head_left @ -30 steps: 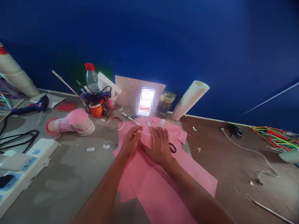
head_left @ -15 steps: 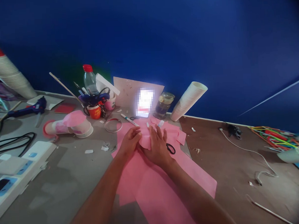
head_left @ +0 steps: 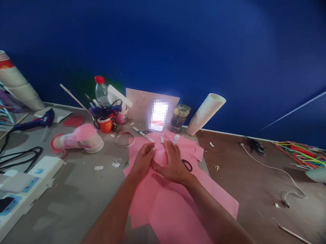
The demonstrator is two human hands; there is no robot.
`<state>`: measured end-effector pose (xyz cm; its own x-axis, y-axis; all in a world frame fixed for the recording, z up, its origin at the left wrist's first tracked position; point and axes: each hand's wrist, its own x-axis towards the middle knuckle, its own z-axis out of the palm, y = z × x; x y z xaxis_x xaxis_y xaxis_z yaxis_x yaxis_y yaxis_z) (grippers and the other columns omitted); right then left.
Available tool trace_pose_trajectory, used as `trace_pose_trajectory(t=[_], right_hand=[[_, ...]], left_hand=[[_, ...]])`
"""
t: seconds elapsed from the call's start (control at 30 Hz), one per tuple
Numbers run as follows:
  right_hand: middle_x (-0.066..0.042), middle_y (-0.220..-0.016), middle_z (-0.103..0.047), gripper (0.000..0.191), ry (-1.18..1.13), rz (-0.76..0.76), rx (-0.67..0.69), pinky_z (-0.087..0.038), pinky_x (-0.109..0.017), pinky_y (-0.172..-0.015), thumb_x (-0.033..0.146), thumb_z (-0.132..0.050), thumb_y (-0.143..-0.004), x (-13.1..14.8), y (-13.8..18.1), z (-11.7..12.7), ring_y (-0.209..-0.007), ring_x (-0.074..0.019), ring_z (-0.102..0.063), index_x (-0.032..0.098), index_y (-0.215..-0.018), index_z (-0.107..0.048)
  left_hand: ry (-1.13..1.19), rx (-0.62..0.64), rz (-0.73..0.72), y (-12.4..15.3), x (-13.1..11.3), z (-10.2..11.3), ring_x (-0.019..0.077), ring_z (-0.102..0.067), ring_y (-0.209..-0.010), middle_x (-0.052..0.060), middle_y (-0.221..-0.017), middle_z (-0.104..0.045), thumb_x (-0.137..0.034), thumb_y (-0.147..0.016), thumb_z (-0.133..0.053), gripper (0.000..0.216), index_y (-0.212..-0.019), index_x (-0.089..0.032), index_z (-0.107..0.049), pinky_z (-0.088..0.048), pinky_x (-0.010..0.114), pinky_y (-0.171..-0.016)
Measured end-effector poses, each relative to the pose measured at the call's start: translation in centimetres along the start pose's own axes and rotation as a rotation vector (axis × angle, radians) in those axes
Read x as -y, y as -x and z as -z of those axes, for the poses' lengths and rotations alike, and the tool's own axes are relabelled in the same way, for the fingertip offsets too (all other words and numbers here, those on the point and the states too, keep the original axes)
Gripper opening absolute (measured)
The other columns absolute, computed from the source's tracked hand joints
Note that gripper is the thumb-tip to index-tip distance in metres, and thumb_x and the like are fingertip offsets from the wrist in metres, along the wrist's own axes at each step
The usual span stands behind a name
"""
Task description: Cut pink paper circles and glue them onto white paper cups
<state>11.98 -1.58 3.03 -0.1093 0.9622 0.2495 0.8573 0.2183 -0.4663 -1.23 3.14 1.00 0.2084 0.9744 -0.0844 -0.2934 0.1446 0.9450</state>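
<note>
Above the pile of pink paper sheets (head_left: 177, 211), my two hands are at a small pink paper piece (head_left: 161, 156) between them. My left hand (head_left: 143, 158) is closed, thumb and fingertips pinching the piece's left edge. My right hand (head_left: 173, 164) grips its right side, fingers bent over the far edge and thumb on the near side. The hands cover part of the piece, so its full shape is hidden. Beside my right hand lies a black scissor handle (head_left: 187, 165). A white marker (head_left: 143, 134) lies just beyond my left hand.
A phone (head_left: 159, 115) with a bright screen leans at the back, near a jar (head_left: 179, 118) and stacked paper cups (head_left: 206, 113). At left are a pink-covered cup form (head_left: 80, 139), a tape ring (head_left: 125, 139), a glue gun (head_left: 35, 120) and a power strip (head_left: 43, 169).
The whole view has shifted slightly, with things sitting a little lower. Both hands stay on the pink paper piece; the right fingers have drawn closer together.
</note>
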Motion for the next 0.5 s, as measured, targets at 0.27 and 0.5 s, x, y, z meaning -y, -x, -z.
trace_pose_trajectory(t=[0.27, 0.5], right_hand=[[-0.019, -0.131, -0.048, 0.053, -0.103, 0.015, -0.072, -0.031, -0.054, -0.103, 0.04, -0.042, -0.088, -0.5, -0.2, -0.2, -0.124, -0.0299, -0.041, 0.012, -0.133, -0.038], [-0.021, -0.128, -0.051, 0.051, -0.126, -0.022, -0.134, -0.037, -0.052, -0.101, 0.035, -0.046, -0.085, -0.6, -0.2, -1.1, -0.121, -0.0303, -0.046, 0.009, -0.128, -0.043]], left_hand=[[0.027, 0.097, 0.051, 0.6, 0.2, 0.2, 0.009, -0.05, -0.074, 0.001, -0.099, -0.056, -0.038, -0.076, -0.061, 0.041, -0.114, -0.024, -0.057, -0.043, 0.019, -0.063], [0.133, 0.106, 0.102, 0.9, -0.5, 0.4, 0.0109, -0.054, -0.086, 0.003, -0.112, -0.057, -0.031, -0.072, -0.066, 0.041, -0.113, -0.027, -0.06, -0.045, 0.019, -0.068]])
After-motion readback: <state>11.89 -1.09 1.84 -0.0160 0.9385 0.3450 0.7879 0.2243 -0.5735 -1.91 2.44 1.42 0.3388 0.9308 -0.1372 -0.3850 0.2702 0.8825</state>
